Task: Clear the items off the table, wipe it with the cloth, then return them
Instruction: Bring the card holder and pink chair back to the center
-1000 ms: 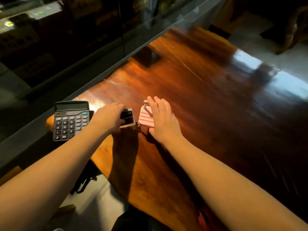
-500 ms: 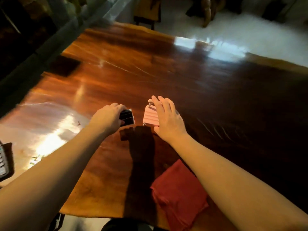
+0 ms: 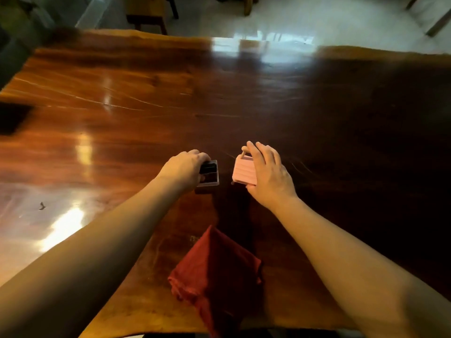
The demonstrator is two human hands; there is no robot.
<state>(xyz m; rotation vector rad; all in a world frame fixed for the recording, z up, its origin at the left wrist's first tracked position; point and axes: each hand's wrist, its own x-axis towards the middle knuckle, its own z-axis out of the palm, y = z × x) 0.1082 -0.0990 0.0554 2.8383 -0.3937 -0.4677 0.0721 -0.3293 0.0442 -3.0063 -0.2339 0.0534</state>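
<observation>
My left hand [image 3: 183,168] grips a small dark box with a pale rim [image 3: 209,173], held just above the glossy wooden table [image 3: 122,98]. My right hand [image 3: 268,174] holds a small pink ribbed case with a handle [image 3: 244,170] beside it, a short gap between the two items. A folded red cloth [image 3: 216,274] lies on the table near its front edge, between my forearms.
A dark flat object [image 3: 12,119] sits at the table's left edge. A small dark scrap [image 3: 42,206] lies on the left part of the top. A wooden chair [image 3: 148,13] stands beyond the far edge on the pale floor.
My view has swung right and forward, and the calculator at the left has left the frame. Both hands, each with its item, have moved over the middle of the table; the cloth came into view.
</observation>
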